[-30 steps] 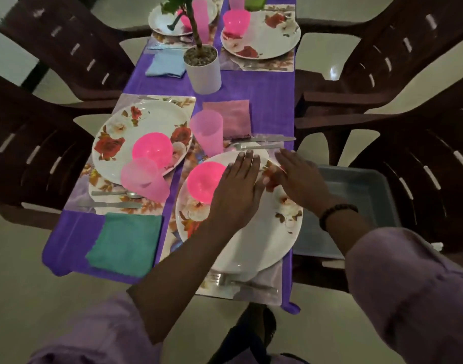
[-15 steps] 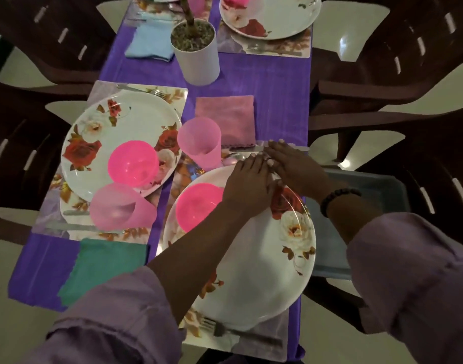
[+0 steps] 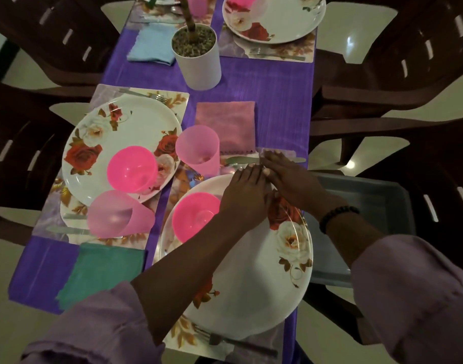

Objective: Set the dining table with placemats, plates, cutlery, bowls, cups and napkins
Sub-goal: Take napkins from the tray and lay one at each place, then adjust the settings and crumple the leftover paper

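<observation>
A white floral plate (image 3: 254, 279) lies on a placemat (image 3: 183, 334) right below me, with a pink bowl (image 3: 193, 219) on its left part. My left hand (image 3: 247, 195) lies flat on the plate's far rim, fingers straight. My right hand (image 3: 288, 177) reaches flat over the far edge, its fingertips on the knife (image 3: 238, 160) beyond the plate. A pink cup (image 3: 199, 151) stands left of the knife and a pink napkin (image 3: 225, 126) lies behind it. A fork (image 3: 235, 341) lies at the plate's near side.
A second setting sits to the left: plate (image 3: 120, 137), pink bowl (image 3: 132, 169), tipped pink cup (image 3: 120, 214), teal napkin (image 3: 101, 271). A white plant pot (image 3: 197, 59) stands mid-table on the purple cloth (image 3: 277, 101). A grey tub (image 3: 361, 219) rests on the right. Dark chairs surround.
Both hands have slid forward from the middle of the plate to its far rim; the right fingertips now reach the knife. The view has moved closer and lower.
</observation>
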